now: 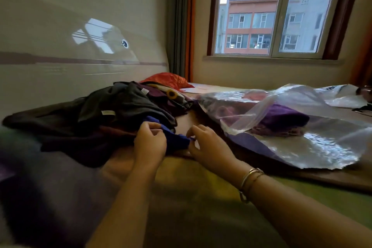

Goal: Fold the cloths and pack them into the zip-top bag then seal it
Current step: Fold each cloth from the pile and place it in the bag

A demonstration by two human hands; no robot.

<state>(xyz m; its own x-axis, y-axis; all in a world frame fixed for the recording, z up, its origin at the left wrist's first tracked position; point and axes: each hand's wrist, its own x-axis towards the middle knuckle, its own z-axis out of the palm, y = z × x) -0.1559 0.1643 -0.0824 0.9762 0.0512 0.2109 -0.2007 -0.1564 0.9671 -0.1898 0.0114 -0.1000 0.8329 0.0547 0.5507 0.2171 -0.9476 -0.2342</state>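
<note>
Blue cloth point(177, 139) lies at the near edge of the heap of cloths point(112, 110), long axis about 9-to-3, left hand point(150, 143) gripping one end, right hand point(203, 145) pinching the other; zip-top bag point(281, 119) at 2 o'clock, nearer the right hand.

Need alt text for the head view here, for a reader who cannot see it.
Both of a person's hands, left hand and right hand, pinch a blue cloth at the edge of a heap of dark cloths on a bed. To the right lies an open clear zip-top bag holding a folded purple cloth; a window is behind.
</note>
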